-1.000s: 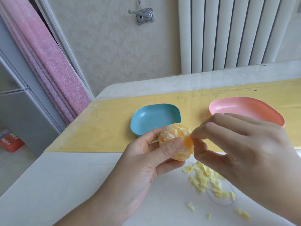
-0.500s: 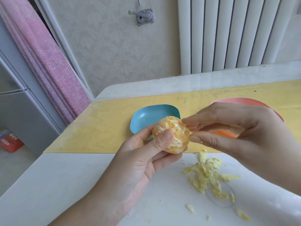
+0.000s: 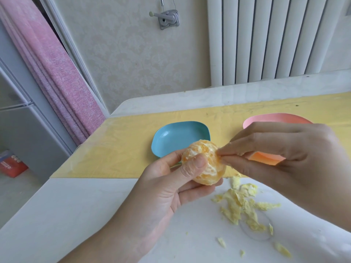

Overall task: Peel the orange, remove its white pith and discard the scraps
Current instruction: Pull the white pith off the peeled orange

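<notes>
- Holding the peeled round orange over the middle of the white tabletop, the left hand curls its thumb across the front and its fingers beneath, hiding the underside.
- Right hand, at 3 o'clock of the orange: thumb and forefinger tips pinched narrowly on its surface. Whether a shred lies between them cannot be made out.
- Pale yellow pith scraps, scattered at 5 o'clock, partly over a faint clear disc.
- Shallow blue plastic dish, 11 o'clock, on the yellow mat; near rim partly hidden.
- Pink plastic dish, 1 o'clock, largely hidden by the right hand.
</notes>
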Demonstrator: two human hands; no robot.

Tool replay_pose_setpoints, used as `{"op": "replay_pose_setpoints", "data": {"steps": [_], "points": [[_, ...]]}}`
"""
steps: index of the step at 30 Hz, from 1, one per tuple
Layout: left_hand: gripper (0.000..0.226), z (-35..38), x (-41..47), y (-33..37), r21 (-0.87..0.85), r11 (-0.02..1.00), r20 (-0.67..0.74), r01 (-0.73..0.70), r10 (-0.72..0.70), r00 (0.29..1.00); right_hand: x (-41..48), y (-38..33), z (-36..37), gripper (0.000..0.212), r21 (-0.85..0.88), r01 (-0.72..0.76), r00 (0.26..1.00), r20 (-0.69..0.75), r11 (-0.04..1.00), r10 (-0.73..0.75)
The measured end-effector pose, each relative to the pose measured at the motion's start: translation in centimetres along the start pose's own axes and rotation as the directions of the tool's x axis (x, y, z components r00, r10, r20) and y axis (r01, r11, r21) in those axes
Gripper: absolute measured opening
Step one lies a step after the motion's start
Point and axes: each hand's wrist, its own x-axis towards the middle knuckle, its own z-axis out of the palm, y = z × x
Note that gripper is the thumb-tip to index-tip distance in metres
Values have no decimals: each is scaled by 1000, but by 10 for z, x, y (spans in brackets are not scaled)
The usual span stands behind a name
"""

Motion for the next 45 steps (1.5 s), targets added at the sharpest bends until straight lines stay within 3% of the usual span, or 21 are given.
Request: {"op": "replay_pose_setpoints", "data": {"steps": [6, 11, 14, 17, 22, 30, 34, 37, 40, 45], "points": [[39, -4, 2, -4, 94, 995, -4, -24, 25, 1000, -4, -1, 5, 14, -252, 99, 995, 25, 963, -96], [42, -6, 3, -7, 112, 993, 8, -25, 25, 1000, -5, -6, 7, 43, -273, 136, 991, 42, 952, -129], [44, -6, 2, -8, 116, 993, 17, -32, 30, 999, -6, -6, 10, 25, -284, 102, 994, 2, 953, -106], [47, -6, 3, -7, 114, 992, 21, -46, 44, 999, -7, -9, 11, 11, -220, 42, 998, -33, 974, -51], [47, -7, 3, -6, 109, 992, 16, -70, 69, 997, -7, -13, 13, 9, -71, -59, 993, -104, 996, 51], [45, -5, 3, -6, 97, 992, 21, -87, 85, 996, -5, -13, 13, 8, 20, -152, 978, -142, 988, 154], [49, -7, 5, -5, -4, 998, 41, -59, 59, 997, -3, -9, 10, 12, 250, -273, 951, -76, 929, 300], [54, -9, 6, -3, -90, 994, 49, -55, 59, 997, -2, -3, 5, 10, 371, -297, 948, 6, 880, 317], [62, -10, 9, -3, -101, 992, 45, -70, 75, 996, 0, -4, 1, 12, 331, -248, 966, 19, 910, 256], [63, -11, 10, -3, -83, 992, 30, -93, 96, 995, -1, -6, 3, 12, 118, -139, 989, -31, 983, 144]]}}
